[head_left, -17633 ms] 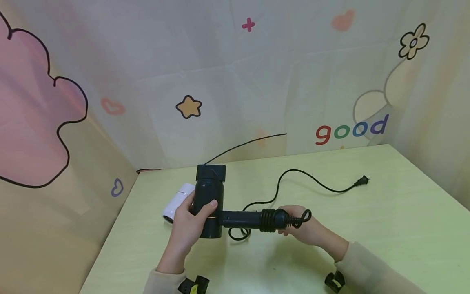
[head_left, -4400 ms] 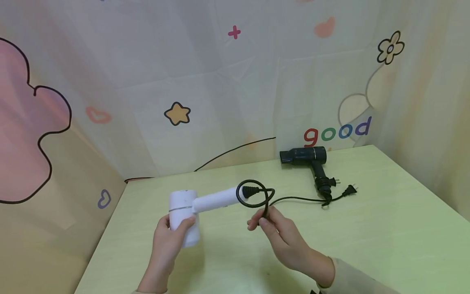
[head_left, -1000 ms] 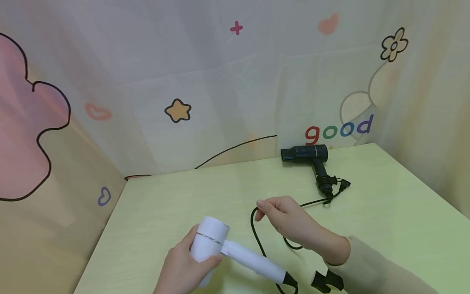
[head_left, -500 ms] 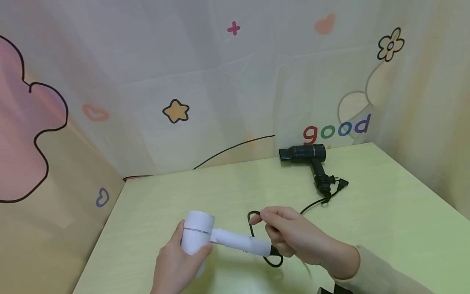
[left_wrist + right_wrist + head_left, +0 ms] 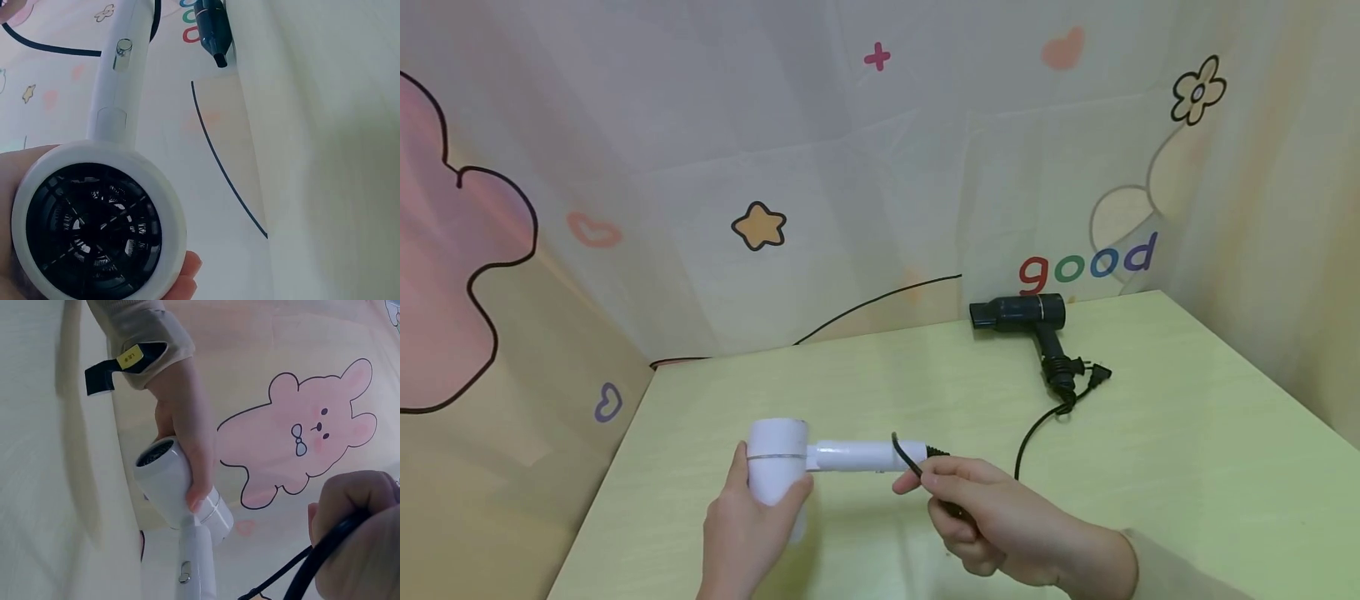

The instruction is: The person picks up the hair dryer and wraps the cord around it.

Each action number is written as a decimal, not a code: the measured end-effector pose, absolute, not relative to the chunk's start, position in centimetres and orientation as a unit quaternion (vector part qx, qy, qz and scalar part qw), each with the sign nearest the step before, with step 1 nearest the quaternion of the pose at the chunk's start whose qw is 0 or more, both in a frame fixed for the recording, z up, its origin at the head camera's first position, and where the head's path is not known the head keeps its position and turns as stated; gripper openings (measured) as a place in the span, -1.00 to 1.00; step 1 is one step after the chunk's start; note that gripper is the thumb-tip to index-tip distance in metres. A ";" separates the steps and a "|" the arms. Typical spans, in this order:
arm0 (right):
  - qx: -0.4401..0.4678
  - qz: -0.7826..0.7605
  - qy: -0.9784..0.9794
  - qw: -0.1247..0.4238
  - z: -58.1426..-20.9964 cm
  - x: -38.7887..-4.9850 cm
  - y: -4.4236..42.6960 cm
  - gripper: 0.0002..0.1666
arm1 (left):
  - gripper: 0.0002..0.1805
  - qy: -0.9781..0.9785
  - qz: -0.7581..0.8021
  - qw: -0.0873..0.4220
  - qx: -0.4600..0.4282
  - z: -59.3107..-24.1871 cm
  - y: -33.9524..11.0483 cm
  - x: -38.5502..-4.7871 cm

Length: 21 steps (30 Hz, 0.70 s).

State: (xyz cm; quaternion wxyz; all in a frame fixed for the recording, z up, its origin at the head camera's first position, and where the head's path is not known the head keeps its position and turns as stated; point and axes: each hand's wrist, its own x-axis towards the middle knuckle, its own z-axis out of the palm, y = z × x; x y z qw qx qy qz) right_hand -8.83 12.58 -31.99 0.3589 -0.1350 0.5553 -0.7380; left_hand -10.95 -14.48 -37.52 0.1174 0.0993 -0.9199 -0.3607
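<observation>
My left hand (image 5: 741,525) grips the barrel of a white hair dryer (image 5: 778,475) above the table, its handle pointing right, almost level. In the left wrist view, the dryer's round end with a dark grille (image 5: 94,231) faces the camera. At the handle's tip, my right hand (image 5: 1011,521) pinches the dryer's black cord (image 5: 906,454) between thumb and fingers. A short bend of cord crosses in front of the handle. The right wrist view shows the cord (image 5: 331,547) running through the curled right hand (image 5: 359,531). Part of the cord is hidden behind that hand.
A black hair dryer (image 5: 1018,312) lies at the back right of the pale table (image 5: 700,433), cord wound round its handle. A black plug (image 5: 1100,374) rests beside it. Black cord (image 5: 1030,429) runs from there toward my right hand. A printed curtain (image 5: 850,167) hangs behind.
The black dryer, in my hands first, now lies at the back right; I hold the white one. Lately its handle swung up level, and my right hand came down to the handle's tip with the cord.
</observation>
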 end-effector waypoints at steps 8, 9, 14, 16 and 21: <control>-0.114 -0.744 0.542 0.374 -32.4 -8.3 12.1 -0.50 | 0.00 -0.905 -0.384 0.129 0.126 -37.4 -15.1 -11.4; -0.113 -0.745 0.541 0.375 -32.5 -8.3 12.1 -0.52 | 0.00 -0.903 -0.388 0.131 0.130 -37.3 -15.2 -11.4; -0.131 -0.746 0.522 0.391 -33.3 -7.9 12.2 -0.63 | -0.06 -0.892 -0.407 0.144 0.135 -36.6 -15.5 -11.6; -0.143 -0.741 0.522 0.397 -33.7 -7.9 12.2 -0.66 | -0.09 -0.887 -0.416 0.148 0.136 -36.3 -15.6 -11.7; -0.155 -0.718 0.557 0.388 -34.8 -7.9 12.2 -0.66 | -0.11 -0.876 -0.437 0.148 0.142 -35.7 -15.8 -11.8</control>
